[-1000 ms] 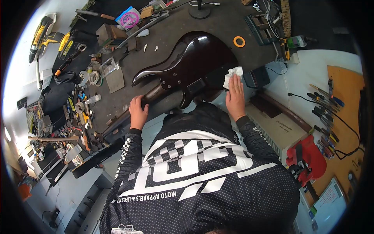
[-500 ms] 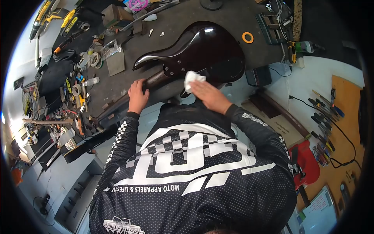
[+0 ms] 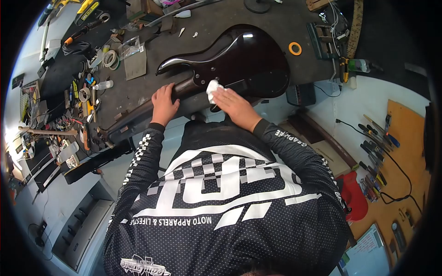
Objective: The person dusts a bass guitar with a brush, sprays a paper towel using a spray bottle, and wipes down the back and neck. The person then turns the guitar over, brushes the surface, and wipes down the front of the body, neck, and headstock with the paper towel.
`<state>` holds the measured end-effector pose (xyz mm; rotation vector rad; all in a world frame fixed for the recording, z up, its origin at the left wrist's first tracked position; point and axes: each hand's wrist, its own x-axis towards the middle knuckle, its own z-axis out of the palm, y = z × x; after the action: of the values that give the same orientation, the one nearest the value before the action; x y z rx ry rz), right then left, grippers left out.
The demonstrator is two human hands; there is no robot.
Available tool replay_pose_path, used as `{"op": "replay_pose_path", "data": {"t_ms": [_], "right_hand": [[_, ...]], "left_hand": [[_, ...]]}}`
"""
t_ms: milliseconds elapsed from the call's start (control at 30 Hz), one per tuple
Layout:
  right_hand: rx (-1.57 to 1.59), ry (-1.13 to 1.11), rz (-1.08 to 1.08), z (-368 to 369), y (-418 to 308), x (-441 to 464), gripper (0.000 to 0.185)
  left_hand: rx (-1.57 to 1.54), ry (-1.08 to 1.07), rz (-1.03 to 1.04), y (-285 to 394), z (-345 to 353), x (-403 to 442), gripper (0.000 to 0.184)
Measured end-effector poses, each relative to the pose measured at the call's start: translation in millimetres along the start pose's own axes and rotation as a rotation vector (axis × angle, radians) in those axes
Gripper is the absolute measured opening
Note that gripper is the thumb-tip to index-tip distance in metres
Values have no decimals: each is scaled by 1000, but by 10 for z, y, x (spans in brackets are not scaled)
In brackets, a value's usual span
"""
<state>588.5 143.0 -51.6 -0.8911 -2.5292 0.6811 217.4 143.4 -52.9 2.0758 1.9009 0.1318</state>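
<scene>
Your one view comes from a camera on your head, above your black-and-white checkered jersey [image 3: 221,230], facing forward and steeply down. Its very wide lens bends the edges and rounds the corners into black. Your jersey is close and fills much of the lower half; your left hand [image 3: 165,105] and right hand [image 3: 235,106] lie farther off, above it. Past them you look down on the glossy dark-brown guitar body [image 3: 253,60] and the dark flat workbench [image 3: 168,48], with the light-brown wooden tool board [image 3: 407,133] at your right edge.
</scene>
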Motion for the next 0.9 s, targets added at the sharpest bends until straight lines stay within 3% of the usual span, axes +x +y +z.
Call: {"op": "replay_pose_path", "data": {"t_ms": [167,267,400,467,567,633,767,833,900], "right_hand": [[117,-68,-102,-73,48,-244,51],[9,14,-15,-357,337,-498,52],[-188,65,440,-797,654,-895,72],[-376,149,564,-811,931,-1041,81],[-309,317,710,-746,1239,-635,82],[-411,322,544,-552,1288,-219,77],[-15,178,244,-239,496,689,77],[18,146,43,53,321,857,77],[-66,105,46,-12,431,881,73]], "left_hand": [[33,-30,24,112,145,154,82],[52,-35,27,166,163,202,84],[59,-28,40,149,171,186,84],[74,-34,31,157,173,196,86],[90,-42,24,170,176,182,87],[93,-39,16,185,185,196,87],[102,-43,5,188,194,188,88],[103,-41,-2,212,209,215,88],[105,-50,-11,203,208,206,88]]}}
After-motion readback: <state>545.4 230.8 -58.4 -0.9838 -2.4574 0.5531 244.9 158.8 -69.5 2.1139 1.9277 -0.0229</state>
